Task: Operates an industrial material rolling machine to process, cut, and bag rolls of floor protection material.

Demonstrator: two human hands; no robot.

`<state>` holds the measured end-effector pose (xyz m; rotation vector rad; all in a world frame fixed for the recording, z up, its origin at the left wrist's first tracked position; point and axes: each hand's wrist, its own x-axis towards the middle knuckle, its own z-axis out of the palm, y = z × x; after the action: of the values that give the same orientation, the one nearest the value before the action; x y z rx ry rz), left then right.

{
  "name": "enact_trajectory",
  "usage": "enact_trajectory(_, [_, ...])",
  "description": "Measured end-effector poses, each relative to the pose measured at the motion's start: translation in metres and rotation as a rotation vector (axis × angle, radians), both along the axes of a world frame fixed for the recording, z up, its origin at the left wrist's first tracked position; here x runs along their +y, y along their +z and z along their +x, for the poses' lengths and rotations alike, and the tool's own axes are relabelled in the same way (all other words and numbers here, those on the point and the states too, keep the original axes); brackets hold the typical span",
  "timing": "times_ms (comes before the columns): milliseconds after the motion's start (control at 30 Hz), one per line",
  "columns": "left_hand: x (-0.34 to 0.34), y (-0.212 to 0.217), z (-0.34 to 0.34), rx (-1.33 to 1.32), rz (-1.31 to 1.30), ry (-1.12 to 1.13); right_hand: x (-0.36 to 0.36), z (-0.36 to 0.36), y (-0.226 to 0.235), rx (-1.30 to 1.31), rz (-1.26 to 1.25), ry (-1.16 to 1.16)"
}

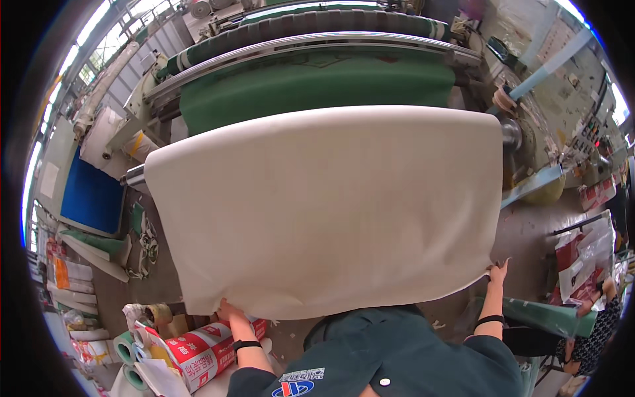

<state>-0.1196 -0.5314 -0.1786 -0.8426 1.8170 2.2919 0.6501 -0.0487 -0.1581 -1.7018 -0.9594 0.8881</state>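
Note:
A wide off-white sheet of material [331, 212] hangs over a metal roller [134, 176] and comes down toward my body. My left hand [230, 310] grips its lower edge near the left corner, with the fingertips partly hidden by the sheet. At the lower right corner, my right hand [497, 272] pinches the edge, its thumb side raised. Between the two hands the lower edge sags close to my waist. Soft creases run through the sheet near both corners.
Behind the roller stands a machine with a green sheet [317, 83] and a long metal bar [311, 41]. Red-and-white wrapped rolls [202, 354] lie at lower left, near a blue panel [92, 188]. Another person [589, 337] is at far right, beside a green roll [546, 317].

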Motion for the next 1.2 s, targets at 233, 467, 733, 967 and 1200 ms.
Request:
enact_trajectory(233, [0.192,0.220,-0.088,0.478,-0.327,-0.139,0.194,-0.152,0.141,0.175,0.253,0.221])
enact_trajectory(467, [0.375,0.269,-0.225,0.692,0.031,-0.095,0.411,-0.211,0.225,-1.062,0.818,-0.233])
enact_trajectory(733, [0.406,0.262,-0.204,0.552,0.107,-0.378,0.239,-0.641,0.311,0.230,0.184,1.824])
enact_trajectory(967, [0.370,0.260,-0.034,0.950,-0.859,-0.213,0.290,-0.707,0.167,-0.239,-0.248,2.154])
enact_trajectory(1200, [0.390,0.213,0.115,-0.096,0.098,-0.507,0.222,-0.708,0.121,-0.312,-0.754,2.547])
